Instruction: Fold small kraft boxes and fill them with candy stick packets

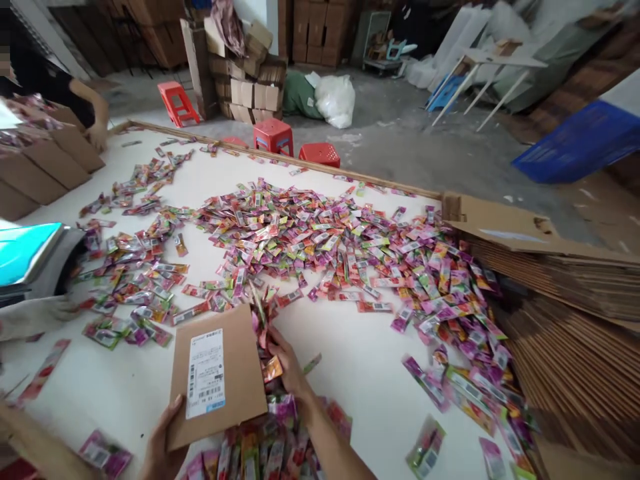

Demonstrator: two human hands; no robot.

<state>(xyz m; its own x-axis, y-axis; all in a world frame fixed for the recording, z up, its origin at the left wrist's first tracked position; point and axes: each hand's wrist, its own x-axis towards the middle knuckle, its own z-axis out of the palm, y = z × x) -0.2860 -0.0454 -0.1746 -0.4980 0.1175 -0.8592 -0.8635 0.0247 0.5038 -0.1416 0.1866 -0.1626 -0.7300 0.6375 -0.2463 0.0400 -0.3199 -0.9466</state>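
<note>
My left hand grips the lower left edge of a brown cardboard box, its thumb on the face. The box is tilted, with a white printed shipping label turned toward me. At its right side, my right hand is closed around several small colourful snack packets, partly hidden by the box. An orange packet shows near the right wrist. More pink, purple and green packets are heaped below the box.
A large pile of packets spreads over the white table. Flattened cardboard is stacked at right. Filled cartons stand at far left beside another person's hand. Another person's forearm enters lower left. Red stools stand beyond the table.
</note>
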